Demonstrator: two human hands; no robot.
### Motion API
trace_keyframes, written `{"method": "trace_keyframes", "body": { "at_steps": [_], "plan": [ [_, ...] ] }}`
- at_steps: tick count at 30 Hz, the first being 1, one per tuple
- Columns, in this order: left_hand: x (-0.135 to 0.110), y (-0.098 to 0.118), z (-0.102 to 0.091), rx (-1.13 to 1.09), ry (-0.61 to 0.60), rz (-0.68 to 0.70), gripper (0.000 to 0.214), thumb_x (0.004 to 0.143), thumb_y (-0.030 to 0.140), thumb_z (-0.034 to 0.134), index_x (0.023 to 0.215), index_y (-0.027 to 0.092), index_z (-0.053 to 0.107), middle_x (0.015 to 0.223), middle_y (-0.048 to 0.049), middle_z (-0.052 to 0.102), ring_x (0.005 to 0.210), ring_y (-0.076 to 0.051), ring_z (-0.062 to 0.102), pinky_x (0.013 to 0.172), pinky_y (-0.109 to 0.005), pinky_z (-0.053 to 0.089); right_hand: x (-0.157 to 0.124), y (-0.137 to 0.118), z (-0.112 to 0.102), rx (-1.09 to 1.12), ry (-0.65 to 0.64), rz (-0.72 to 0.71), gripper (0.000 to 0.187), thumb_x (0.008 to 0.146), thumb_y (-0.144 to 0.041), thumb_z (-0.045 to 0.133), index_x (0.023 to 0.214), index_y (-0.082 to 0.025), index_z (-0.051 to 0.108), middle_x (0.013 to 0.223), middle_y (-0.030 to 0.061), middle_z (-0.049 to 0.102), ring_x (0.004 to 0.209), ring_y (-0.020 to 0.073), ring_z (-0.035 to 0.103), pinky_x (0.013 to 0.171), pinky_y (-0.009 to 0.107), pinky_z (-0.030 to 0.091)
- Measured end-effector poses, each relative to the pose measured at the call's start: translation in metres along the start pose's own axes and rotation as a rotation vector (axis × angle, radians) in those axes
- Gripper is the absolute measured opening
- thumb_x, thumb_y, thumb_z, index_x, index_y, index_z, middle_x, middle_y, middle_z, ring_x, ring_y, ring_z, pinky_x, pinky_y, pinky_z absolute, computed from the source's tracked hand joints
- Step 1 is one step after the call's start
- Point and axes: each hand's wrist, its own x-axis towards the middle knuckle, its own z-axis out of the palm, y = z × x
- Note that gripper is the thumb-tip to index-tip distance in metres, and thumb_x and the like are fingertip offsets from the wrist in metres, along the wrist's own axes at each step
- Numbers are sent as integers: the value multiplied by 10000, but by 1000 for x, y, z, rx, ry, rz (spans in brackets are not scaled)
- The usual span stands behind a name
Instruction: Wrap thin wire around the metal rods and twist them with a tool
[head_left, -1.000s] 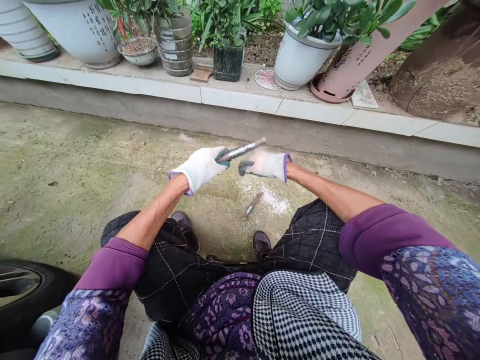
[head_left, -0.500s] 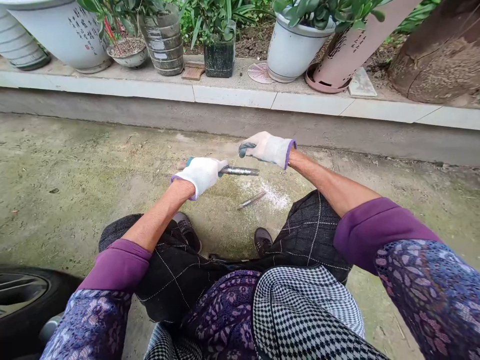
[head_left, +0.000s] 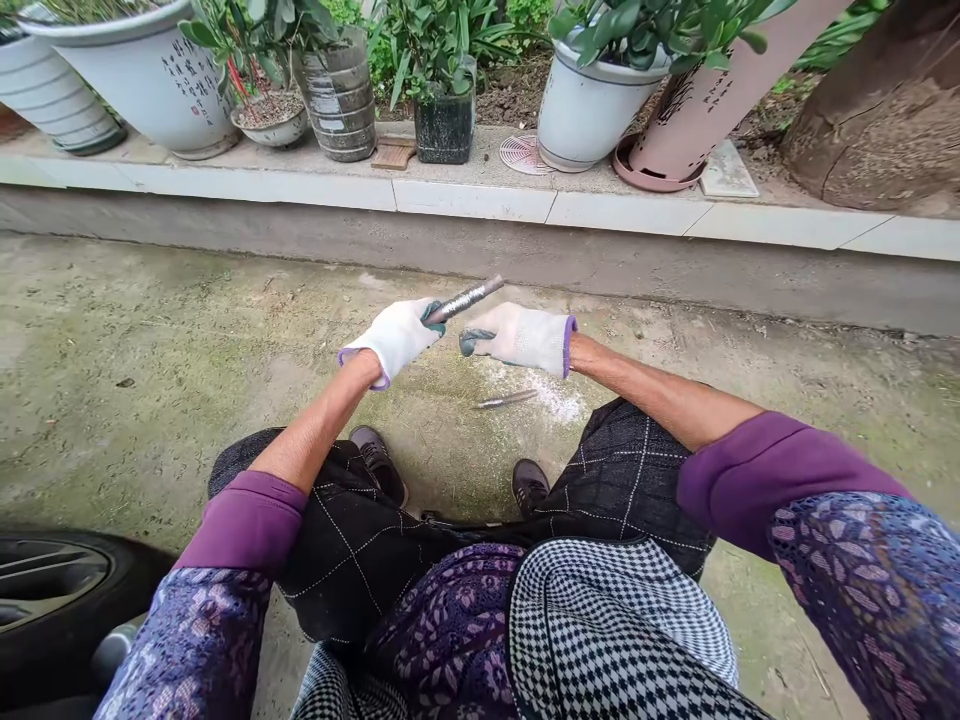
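Note:
Both hands wear white knit gloves with dark green palms. My left hand (head_left: 396,335) is closed round one end of a short grey metal rod (head_left: 466,298), which points up and to the right. My right hand (head_left: 516,336) hovers just right of and below the rod, fingers curled and pinched together; what they grip, if anything, is too small to see. A second thin rod (head_left: 504,400) lies on the concrete below my hands, beside a patch of white powder (head_left: 556,402). I am sitting, knees apart, shoes on the ground.
A raised tiled ledge (head_left: 480,200) crosses the back, carrying several pots: a big white pot (head_left: 142,70), a black pot (head_left: 445,125), a white pot (head_left: 585,110) and a tilted pink pot (head_left: 697,120). A dark tyre (head_left: 52,590) sits at the lower left.
The rod was level and lower half a second ago; my left hand has tipped it back up to point up-right. My right hand has dropped from above the rod to beside it.

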Motion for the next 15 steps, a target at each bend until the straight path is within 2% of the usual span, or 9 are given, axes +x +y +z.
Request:
{"method": "trace_keyframes", "body": {
  "at_steps": [4, 7, 9, 11, 13, 15],
  "plan": [
    [3, -2, 6, 462, -41, -10, 336, 897, 298, 512, 1201, 215, 629, 940, -103, 717, 841, -243, 680, 736, -315, 478, -7, 0, -12, 23, 101, -38, 230, 866, -360, 573, 892, -221, 754, 691, 3, 684, 581, 128, 501, 542, 274, 344],
    [0, 2, 10, 525, -163, 71, 323, 899, 256, 499, 1188, 231, 642, 920, -94, 713, 814, -235, 676, 706, -304, 457, 2, 15, -30, -38, 190, -21, 217, 834, -259, 560, 887, -190, 759, 720, 4, 675, 600, 118, 494, 577, 274, 349],
    [-2, 6, 10, 415, -185, 129, 295, 893, 307, 521, 1143, 246, 665, 877, -59, 705, 746, -201, 650, 679, -288, 441, 11, 27, -39, -80, 212, 26, 233, 815, -210, 537, 874, -167, 759, 732, 9, 664, 612, 110, 493, 595, 269, 350],
    [-5, 10, 8, 229, -148, 181, 283, 868, 353, 556, 1093, 239, 683, 834, -23, 690, 686, -162, 606, 664, -271, 431, 20, 39, -43, -84, 193, 73, 237, 800, -190, 531, 862, -156, 758, 734, 11, 658, 616, 108, 497, 597, 264, 348],
    [-7, 12, 5, 29, -98, 207, 270, 826, 337, 595, 1041, 206, 692, 785, 1, 663, 640, -127, 556, 639, -250, 421, 26, 47, -40, -47, 146, 77, 222, 786, -191, 547, 854, -156, 755, 736, 11, 661, 623, 110, 504, 590, 258, 347],
    [-8, 13, 3, -170, -83, 174, 269, 796, 307, 618, 1017, 169, 684, 720, 15, 618, 579, -100, 508, 579, -229, 405, 30, 50, -32, 14, 129, 72, 200, 778, -206, 573, 855, -159, 751, 724, 11, 664, 618, 113, 502, 573, 253, 344]
  ]
}}
